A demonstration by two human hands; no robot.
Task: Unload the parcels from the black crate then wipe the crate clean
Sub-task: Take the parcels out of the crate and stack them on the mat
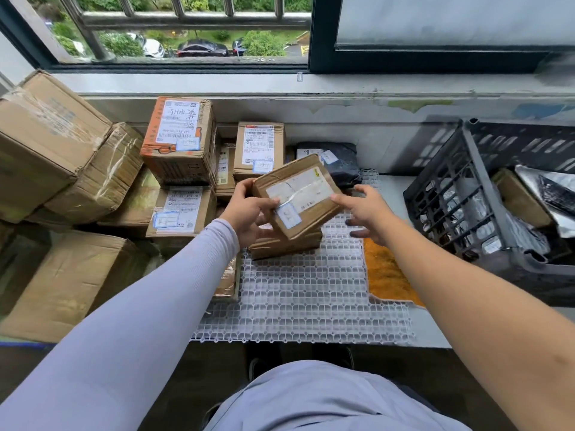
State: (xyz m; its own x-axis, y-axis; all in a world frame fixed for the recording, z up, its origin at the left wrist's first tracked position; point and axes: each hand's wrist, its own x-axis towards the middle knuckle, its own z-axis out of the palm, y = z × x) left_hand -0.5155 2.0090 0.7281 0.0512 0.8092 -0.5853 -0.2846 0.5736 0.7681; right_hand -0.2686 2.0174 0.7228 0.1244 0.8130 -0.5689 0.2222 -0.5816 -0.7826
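- My left hand [249,213] grips a tilted parcel [297,194] over another box [284,244].
- My right hand [368,209], fingers spread, holds nothing, just beside the parcel.
- Black crate [466,194] at right, parcels inside.

A wide window [186,29] with a dark frame [314,32] runs along the far wall; through its left half show metal bars [193,18], greenery and parked cars [202,48] in daylight, while the right pane [451,20] is frosted and pale. Below it a grey sill [311,84] tops a scuffed, peeling wall [389,119]. A white plastic grid mat [298,293] lies on the grey ledge [432,334], with an orange cloth [385,275] on its right part, and the floor [186,384] beneath is dark.
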